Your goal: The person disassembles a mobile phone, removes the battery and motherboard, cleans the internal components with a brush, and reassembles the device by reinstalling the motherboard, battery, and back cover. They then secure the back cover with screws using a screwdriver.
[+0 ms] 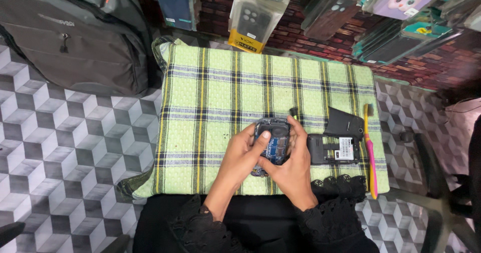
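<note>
**Both hands on an opened phone, mid-cloth**

On the green plaid cloth point(210, 82), centre-front, both hands are wrapped round a small opened phone point(273, 142) w/ its back off — blue circuit board and dark frame showing. Left hand point(240, 157) comes in from the lower left, fingers curled onto the phone's left edge, thumb pressed down near the top of the board. Right hand point(290, 165) cups the phone from the right and underneath, fingers closed along its right side, one fingertip up by the top corner. So both sets of fingers are clamped on the phone; it sits just above the cloth, near the front edge — can't tell if it touches the fabric.

Right beside the right hand: a second black phone body point(333, 149), back open, white label showing in the battery bay, lying flat on the cloth. Just above that, a black back cover point(344, 122), tilted. Along the cloth's right edge, a pink-and-yellow toothbrush point(370, 147), lying lengthwise, bristle end away from the person. A small dark part point(294, 113) lies just beyond the right fingertips — too small to identify.

Black lace-trimmed sleeves point(330, 218) at both wrists. Grey backpack point(75, 32) top left on the cube-pattern floor point(55, 147). Packaged phone cases point(255, 12) hang along the brick wall point(426, 65) up top.
</note>
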